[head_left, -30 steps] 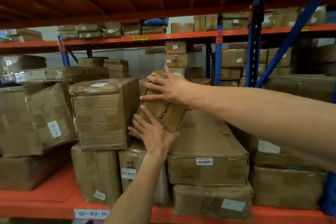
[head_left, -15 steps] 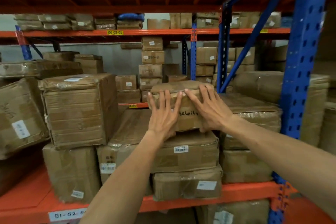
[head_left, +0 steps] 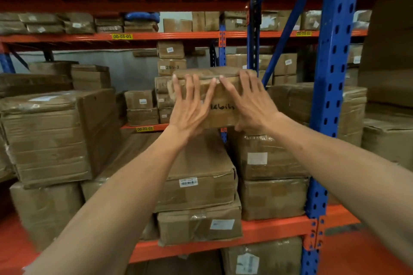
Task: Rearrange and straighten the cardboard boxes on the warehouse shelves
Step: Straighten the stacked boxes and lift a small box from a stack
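A small taped cardboard box [head_left: 220,116] with black handwriting on its front sits at the middle of the shelf, level and facing me. It is above the far end of a long cardboard box [head_left: 201,163] and beside the right-hand stack [head_left: 268,156]. My left hand [head_left: 190,107] lies on the left half of its front with fingers spread up to the top edge. My right hand [head_left: 248,105] covers the right half in the same way, thumb tucked at the bottom edge. Whether the small box rests on something is hidden by my hands.
A large wrapped box [head_left: 51,136] stands on another box at the left. A blue upright post [head_left: 330,96] and diagonal brace stand right of my hands. The orange shelf beam [head_left: 268,232] runs below. More boxes fill the rear rack [head_left: 171,67] and the bay at right.
The small box went from tilted against the left box to level, and has moved right and farther back. Both hands now press flat on its front. My view has shifted right.
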The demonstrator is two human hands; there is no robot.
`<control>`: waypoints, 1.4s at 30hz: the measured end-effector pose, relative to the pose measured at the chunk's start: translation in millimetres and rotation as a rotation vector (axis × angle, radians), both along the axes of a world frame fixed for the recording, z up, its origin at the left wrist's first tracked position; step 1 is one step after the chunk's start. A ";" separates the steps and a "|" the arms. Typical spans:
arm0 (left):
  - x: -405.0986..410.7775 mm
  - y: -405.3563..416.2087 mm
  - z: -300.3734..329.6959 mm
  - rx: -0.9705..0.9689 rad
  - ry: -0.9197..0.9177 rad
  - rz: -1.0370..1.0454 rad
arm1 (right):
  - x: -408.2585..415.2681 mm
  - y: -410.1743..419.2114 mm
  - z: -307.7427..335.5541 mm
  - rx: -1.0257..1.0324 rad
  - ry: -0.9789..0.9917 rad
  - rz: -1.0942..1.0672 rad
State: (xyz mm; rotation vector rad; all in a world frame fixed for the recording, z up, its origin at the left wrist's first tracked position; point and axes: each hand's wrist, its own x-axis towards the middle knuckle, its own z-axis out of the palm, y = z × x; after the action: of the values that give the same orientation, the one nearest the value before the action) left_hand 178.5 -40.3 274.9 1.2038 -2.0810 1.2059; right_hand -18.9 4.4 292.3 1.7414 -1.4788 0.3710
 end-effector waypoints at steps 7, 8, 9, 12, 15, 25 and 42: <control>-107.0 4.4 -7.1 0.032 -0.033 -0.070 | -94.8 23.4 -10.1 0.042 -0.021 -0.169; -125.5 3.5 -12.0 0.045 -0.041 -0.104 | -111.3 27.3 -15.3 0.069 -0.020 -0.214; -142.6 1.6 -15.5 0.057 -0.047 -0.142 | -127.2 30.2 -19.7 0.091 -0.022 -0.249; -176.3 -11.1 -18.5 0.035 -0.068 -0.197 | -159.8 31.0 -21.7 0.086 -0.012 -0.299; -177.6 -18.4 -21.2 0.024 -0.061 -0.203 | -167.9 26.9 -21.3 0.087 0.030 -0.275; -178.2 3.5 -25.9 0.165 -0.052 -0.080 | -155.9 31.7 -26.0 0.097 -0.008 -0.302; 127.6 48.9 -57.8 0.297 0.927 0.341 | 68.3 20.0 -5.6 0.053 0.040 0.098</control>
State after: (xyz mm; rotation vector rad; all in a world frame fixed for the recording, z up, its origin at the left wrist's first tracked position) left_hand 306.0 8.5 217.1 1.8448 -1.3884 0.2945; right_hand 49.4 24.4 286.7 1.8577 -1.3900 0.3483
